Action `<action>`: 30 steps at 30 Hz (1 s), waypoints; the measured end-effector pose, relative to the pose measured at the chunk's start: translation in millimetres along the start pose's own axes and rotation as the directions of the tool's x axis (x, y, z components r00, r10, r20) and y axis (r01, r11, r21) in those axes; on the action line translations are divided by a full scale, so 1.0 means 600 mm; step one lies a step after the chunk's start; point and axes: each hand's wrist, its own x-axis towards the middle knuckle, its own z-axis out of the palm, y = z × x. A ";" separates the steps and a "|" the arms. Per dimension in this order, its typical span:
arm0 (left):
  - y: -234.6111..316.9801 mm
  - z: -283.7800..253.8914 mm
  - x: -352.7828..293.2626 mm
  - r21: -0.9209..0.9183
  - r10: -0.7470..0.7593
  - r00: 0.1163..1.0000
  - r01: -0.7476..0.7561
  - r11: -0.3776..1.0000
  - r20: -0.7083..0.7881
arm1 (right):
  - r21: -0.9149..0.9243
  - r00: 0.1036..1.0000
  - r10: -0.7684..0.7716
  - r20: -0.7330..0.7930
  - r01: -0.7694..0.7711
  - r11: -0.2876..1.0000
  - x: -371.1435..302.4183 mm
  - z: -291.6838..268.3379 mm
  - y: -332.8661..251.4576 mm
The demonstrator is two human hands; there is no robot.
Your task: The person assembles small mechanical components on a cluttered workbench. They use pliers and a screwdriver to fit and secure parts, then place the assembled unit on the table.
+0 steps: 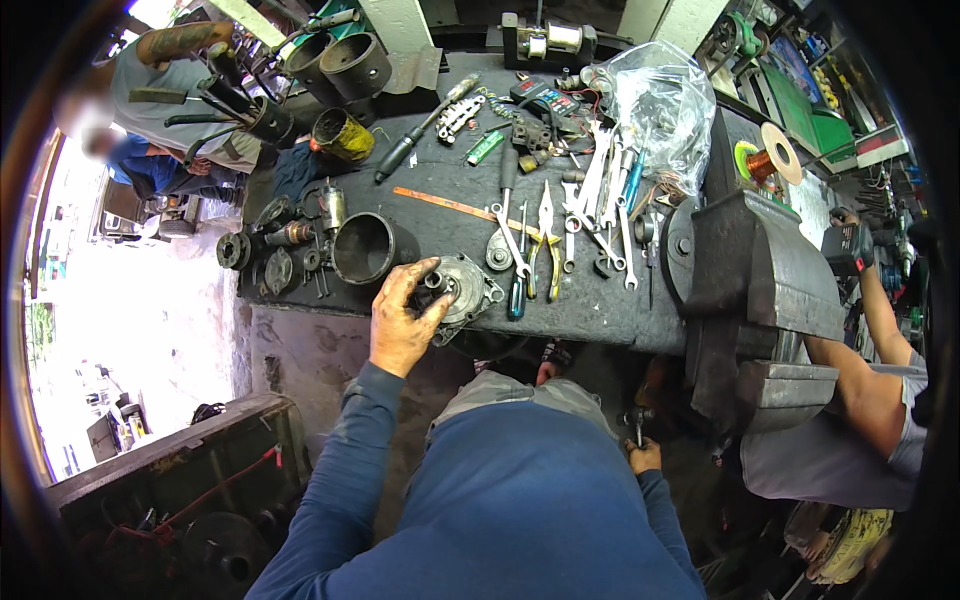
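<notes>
Left hand (402, 318) on metal sleeve (436, 282), right hand (645, 456) holding tool (639, 424).
Left thumb and fingers round sleeve, over grey housing (470, 291) at desk (610, 318) edge; can't tell if seated. Hollow cylinder (402, 241) just beyond left hand.

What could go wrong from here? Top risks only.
1. The round metal housing sits at the front edge of the bench; a sideways push could tip it off toward the person's lap.
2. The left hand pinches a small cylindrical part with grimy fingers, so the part might slip.
3. The blue-handled screwdriver lies loose near that edge and could get knocked down.
</notes>
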 end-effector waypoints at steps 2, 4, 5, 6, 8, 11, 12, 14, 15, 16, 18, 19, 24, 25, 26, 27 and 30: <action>-0.005 0.023 -0.009 -0.087 -0.083 0.988 0.072 0.994 -0.130 | 0.009 0.996 -0.048 0.072 0.048 0.999 -0.010 -0.021 -0.017; -0.011 0.032 -0.019 -0.167 -0.148 0.979 0.124 0.978 -0.142 | -0.017 0.991 -0.088 0.096 0.090 0.996 -0.036 -0.059 -0.051; -0.016 0.038 -0.020 -0.149 -0.128 0.978 0.104 0.983 -0.167 | -0.038 0.989 -0.125 0.084 0.129 0.991 -0.053 -0.083 -0.078; -0.020 0.041 -0.021 -0.127 -0.087 0.976 0.063 0.990 -0.198 | -0.072 0.987 -0.139 0.077 0.144 0.987 -0.071 -0.108 -0.113; -0.026 0.044 -0.029 -0.211 -0.153 0.975 0.117 0.970 -0.163 | -0.006 0.956 -0.253 0.146 0.256 0.967 -0.115 -0.164 -0.194; -0.037 0.050 -0.033 -0.243 -0.158 0.970 0.111 0.964 -0.184 | 0.077 0.853 -0.476 0.216 0.471 0.879 -0.176 -0.250 -0.344; -0.040 0.052 -0.033 -0.253 -0.159 0.971 0.110 0.961 -0.181 | 0.105 0.765 -0.604 0.223 0.597 0.795 -0.191 -0.265 -0.402; -0.044 0.056 -0.035 -0.283 -0.173 0.969 0.118 0.952 -0.175 | 0.075 0.319 -0.941 -0.110 0.947 0.312 -0.216 -0.255 -0.528; -0.045 0.057 -0.035 -0.299 -0.187 0.967 0.129 0.945 -0.175 | 0.030 0.238 -0.960 -0.149 0.971 0.236 -0.229 -0.247 -0.585; -0.046 0.058 -0.037 -0.328 -0.193 0.966 0.127 0.936 -0.175 | -0.033 0.168 -0.970 -0.177 0.984 0.177 -0.242 -0.239 -0.635; -0.048 0.059 -0.035 -0.213 -0.087 0.970 0.037 0.976 -0.229 | -0.192 0.265 -0.960 -0.091 0.941 0.278 -0.268 -0.231 -0.715; -0.049 0.059 -0.034 -0.204 -0.084 0.969 0.036 0.978 -0.233 | -0.226 0.197 -0.975 -0.106 0.950 0.217 -0.277 -0.232 -0.745; -0.048 0.056 -0.036 -0.204 -0.099 0.973 0.056 0.977 -0.207 | -0.238 -0.017 -0.979 -0.205 0.971 0.033 -0.318 -0.233 -0.823; -0.048 0.054 -0.035 -0.216 -0.114 0.974 0.070 0.974 -0.196 | -0.359 0.015 -0.991 -0.133 0.931 0.062 -0.324 -0.230 -0.830; -0.049 0.052 -0.034 -0.234 -0.125 0.974 0.078 0.969 -0.190 | -0.480 0.043 -0.997 -0.064 0.875 0.068 -0.327 -0.227 -0.837; -0.048 0.052 -0.034 -0.252 -0.105 0.973 0.052 0.966 -0.204 | -0.585 0.227 -0.962 0.149 0.805 0.100 -0.324 -0.223 -0.849; -0.049 0.050 -0.031 -0.160 -0.017 0.965 -0.025 0.987 -0.261 | -0.610 0.185 -0.979 0.091 0.787 0.092 -0.322 -0.228 -0.849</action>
